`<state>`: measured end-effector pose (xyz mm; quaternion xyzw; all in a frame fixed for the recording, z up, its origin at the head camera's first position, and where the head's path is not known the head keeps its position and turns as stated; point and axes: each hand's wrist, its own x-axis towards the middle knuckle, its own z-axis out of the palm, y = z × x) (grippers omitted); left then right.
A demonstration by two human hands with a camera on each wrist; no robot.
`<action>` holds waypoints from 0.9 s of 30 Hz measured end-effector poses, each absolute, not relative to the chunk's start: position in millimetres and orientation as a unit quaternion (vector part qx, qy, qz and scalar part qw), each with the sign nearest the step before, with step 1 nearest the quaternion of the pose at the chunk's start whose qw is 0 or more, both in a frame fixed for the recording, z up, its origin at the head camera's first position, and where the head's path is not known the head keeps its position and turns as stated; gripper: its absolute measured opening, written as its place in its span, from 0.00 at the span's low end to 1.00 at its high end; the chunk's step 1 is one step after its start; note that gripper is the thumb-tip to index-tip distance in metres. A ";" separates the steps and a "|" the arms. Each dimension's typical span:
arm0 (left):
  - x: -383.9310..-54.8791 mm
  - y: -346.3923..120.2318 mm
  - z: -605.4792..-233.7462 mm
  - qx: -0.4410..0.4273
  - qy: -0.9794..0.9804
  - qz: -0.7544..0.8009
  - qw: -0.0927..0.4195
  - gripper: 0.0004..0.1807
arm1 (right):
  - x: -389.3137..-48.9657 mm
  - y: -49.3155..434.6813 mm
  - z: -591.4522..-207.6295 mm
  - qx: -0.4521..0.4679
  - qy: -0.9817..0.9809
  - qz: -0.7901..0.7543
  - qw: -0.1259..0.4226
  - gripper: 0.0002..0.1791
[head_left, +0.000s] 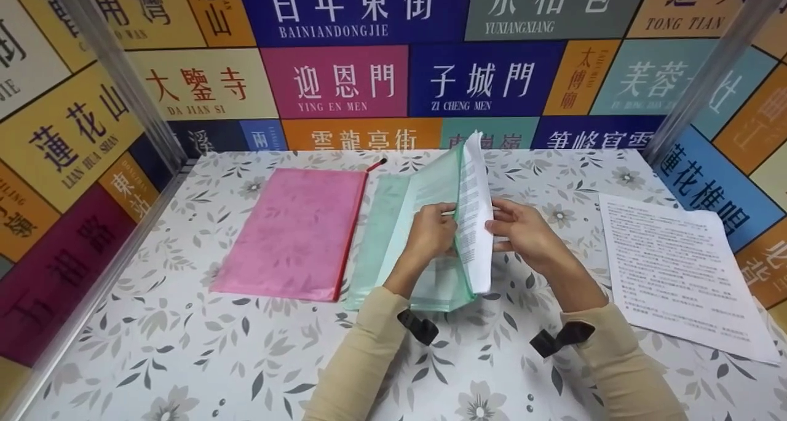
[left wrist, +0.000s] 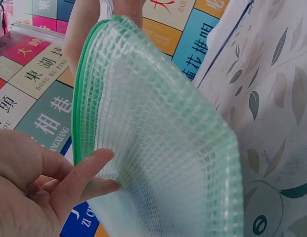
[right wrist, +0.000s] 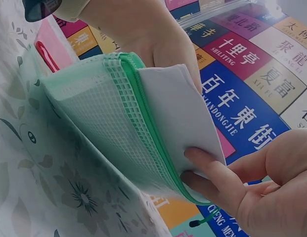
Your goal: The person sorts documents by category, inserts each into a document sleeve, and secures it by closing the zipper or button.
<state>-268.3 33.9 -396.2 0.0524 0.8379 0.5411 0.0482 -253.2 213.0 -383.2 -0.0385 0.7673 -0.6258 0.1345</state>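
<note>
A green translucent mesh zip pouch (head_left: 433, 169) is tilted partly up off the table, its zipper side open. My left hand (head_left: 432, 230) pinches the pouch near its opening, thumb and fingers on the mesh in the left wrist view. Printed white papers (head_left: 476, 224) stick out along the opening, the rest of them inside the pouch. With thumb and fingers my right hand (head_left: 525, 227) holds the papers by their outer edge. In the right wrist view the papers (right wrist: 178, 103) stand beside the green zipper (right wrist: 148, 123), fingertips on their face.
To the left lies a pink zip pouch (head_left: 289, 233) with a red zipper edge. Printed sheets (head_left: 676, 273) lie at the right side of the flower-patterned table (head_left: 246, 359). Walls with colored name panels (head_left: 335, 80) stand behind and at both sides.
</note>
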 end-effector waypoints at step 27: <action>-264.5 32.6 -399.4 0.110 0.832 0.542 0.038 0.24 | -265.7 205.6 -380.5 -0.028 0.807 -0.561 0.182 0.38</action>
